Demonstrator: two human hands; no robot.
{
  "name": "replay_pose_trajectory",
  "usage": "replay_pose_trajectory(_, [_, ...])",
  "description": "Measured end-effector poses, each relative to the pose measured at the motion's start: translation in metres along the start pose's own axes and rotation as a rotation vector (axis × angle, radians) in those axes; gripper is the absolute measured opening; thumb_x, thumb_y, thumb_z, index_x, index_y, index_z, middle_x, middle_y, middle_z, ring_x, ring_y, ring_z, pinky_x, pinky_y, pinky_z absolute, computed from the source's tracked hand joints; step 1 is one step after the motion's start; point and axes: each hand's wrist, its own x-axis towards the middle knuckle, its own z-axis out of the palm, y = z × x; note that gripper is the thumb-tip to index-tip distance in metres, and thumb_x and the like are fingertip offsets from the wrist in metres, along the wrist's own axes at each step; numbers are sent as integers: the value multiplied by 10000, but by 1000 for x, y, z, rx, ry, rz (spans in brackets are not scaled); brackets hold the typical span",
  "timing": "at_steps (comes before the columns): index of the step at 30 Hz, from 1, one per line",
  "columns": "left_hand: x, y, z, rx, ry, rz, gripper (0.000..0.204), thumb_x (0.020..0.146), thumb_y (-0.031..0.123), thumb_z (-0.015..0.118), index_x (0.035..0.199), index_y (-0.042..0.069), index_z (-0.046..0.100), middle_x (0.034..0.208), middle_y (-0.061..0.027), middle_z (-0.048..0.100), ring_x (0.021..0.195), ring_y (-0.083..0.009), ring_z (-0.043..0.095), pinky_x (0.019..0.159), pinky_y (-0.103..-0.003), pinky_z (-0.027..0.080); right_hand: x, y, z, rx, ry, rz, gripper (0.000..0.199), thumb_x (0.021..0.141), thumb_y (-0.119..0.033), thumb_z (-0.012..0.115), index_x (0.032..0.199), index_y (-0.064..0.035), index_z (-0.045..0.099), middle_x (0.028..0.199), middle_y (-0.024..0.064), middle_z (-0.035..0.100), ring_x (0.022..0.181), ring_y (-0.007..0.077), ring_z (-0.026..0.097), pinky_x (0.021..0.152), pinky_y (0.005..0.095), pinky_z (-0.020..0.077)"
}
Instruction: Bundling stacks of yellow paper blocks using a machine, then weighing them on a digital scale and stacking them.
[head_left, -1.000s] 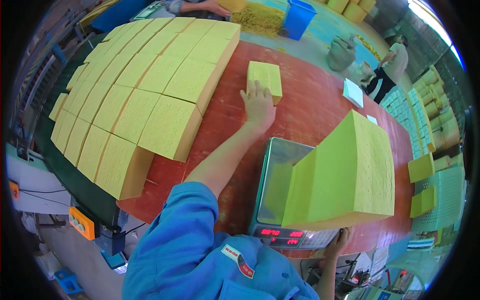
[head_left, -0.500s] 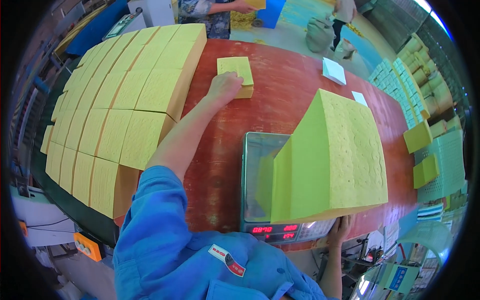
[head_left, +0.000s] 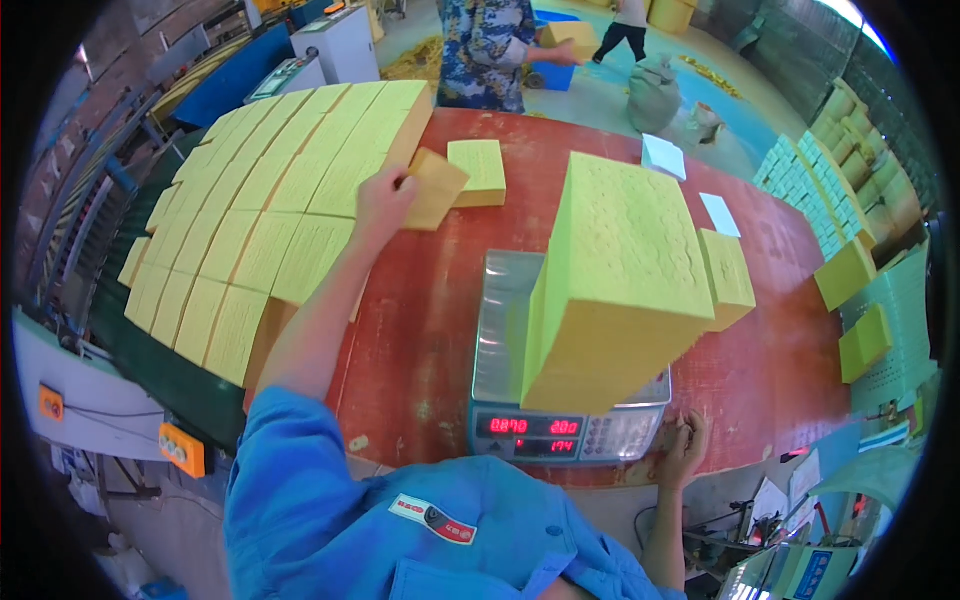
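My left hand (head_left: pixel 383 203) is closed on the corner of a thin stack of yellow paper (head_left: pixel 438 190), raised and tilted at the right edge of the laid-out stacks. Beyond it a low stack of yellow paper (head_left: pixel 477 165) lies on the red table. A tall block of yellow paper (head_left: pixel 640 260) stands on the digital scale (head_left: pixel 495 445), whose red display is lit. To that block's right shows a smaller yellow stack (head_left: pixel 730 275), partly hidden. My right hand (head_left: pixel 685 448) rests at the table edge beside the scale, fingers curled, with nothing visible in them.
Many yellow paper stacks (head_left: pixel 240 190) fill the left side in tight rows. White slips (head_left: pixel 720 214) lie on the red table (head_left: pixel 400 390) at the far right. Across the table stands a co-worker in camouflage clothing (head_left: pixel 485 55), holding a yellow stack. Another person walks farther back.
My left hand has lifted a thin stack off the low pile and carried it left and nearer. My right hand has shifted slightly outward from the scale. My view has shifted too.
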Motion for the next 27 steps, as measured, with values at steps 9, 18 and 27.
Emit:
replay_pose_trajectory(9, [-247,119,-140,129,5,-153,83,841,48,648,900,-10,643,780,-133,638,675,-177,618,615,-324,484,20,-163,-26,860,-988,-36,314,1028,-167,445,1212,36,597,1085,171,657,994,244,648,842,334,530])
replay_pose_trajectory(18, [-363,263,-136,533,-147,531,203,757,76,711,947,48,646,1000,-117,677,939,-284,680,925,-449,503,-19,-255,43,1504,-1805,938,536,1041,-352,461,1454,-26,360,1370,170,532,1188,268,588,970,423,503])
replay_pose_trajectory(27, [-356,272,-150,-155,427,-92,589,880,269,683,1353,-5,465,1259,-124,607,1093,-223,633,994,-426,466,13,-283,-14,1332,-1563,247,439,968,-136,550,1364,33,467,1258,126,604,1136,169,576,946,317,483])
